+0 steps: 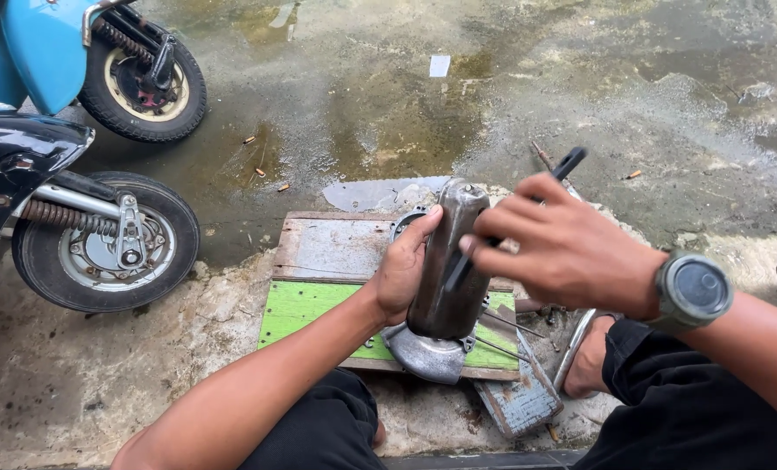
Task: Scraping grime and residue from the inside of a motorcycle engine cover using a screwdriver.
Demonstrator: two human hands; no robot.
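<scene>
While the metal engine casing (449, 261) is stood upright on the wooden board (319, 287), it is gripped at its side by the left hand (403, 270), fingers closed around it. A dark slender tool (510, 218) is clasped in the right hand (562, 252) and laid against the casing's smooth, dull grey, rounded surface. Green paint is seen on the board's near plank, worn grey wood behind. A small white rectangular scrap (439, 65) lies on the wet concrete floor (580, 87).

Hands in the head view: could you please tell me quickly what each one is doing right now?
Left hand: grip closed around the upright grey metal engine casing.
Right hand: grip closed on a thin dark tool, laid against the casing.
</scene>
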